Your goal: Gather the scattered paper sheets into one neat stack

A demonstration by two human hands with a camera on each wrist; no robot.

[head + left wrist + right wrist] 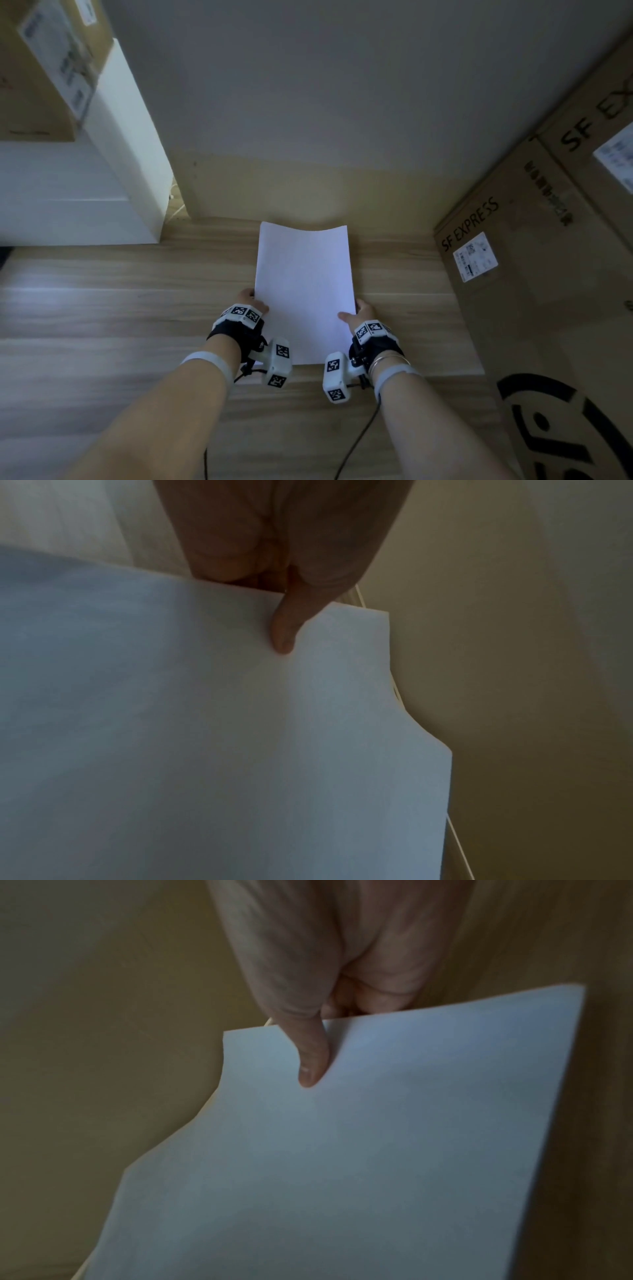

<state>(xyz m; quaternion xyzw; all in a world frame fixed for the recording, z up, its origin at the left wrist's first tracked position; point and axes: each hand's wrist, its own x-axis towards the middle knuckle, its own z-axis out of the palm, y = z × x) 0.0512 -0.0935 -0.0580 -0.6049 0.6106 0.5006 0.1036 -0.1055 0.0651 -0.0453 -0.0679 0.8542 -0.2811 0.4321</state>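
Observation:
A stack of white paper sheets is held up over the wooden floor, its far end bowed slightly. My left hand grips its left edge, thumb on top of the paper and fingers underneath. My right hand grips the right edge the same way, thumb pressed on the top sheet. Thin edges of further sheets peek out beneath the top one in both wrist views. No loose sheets lie on the floor in the head view.
A large SF Express cardboard box stands close on the right. White furniture with another cardboard box on it sits at the left. A wall rises straight ahead.

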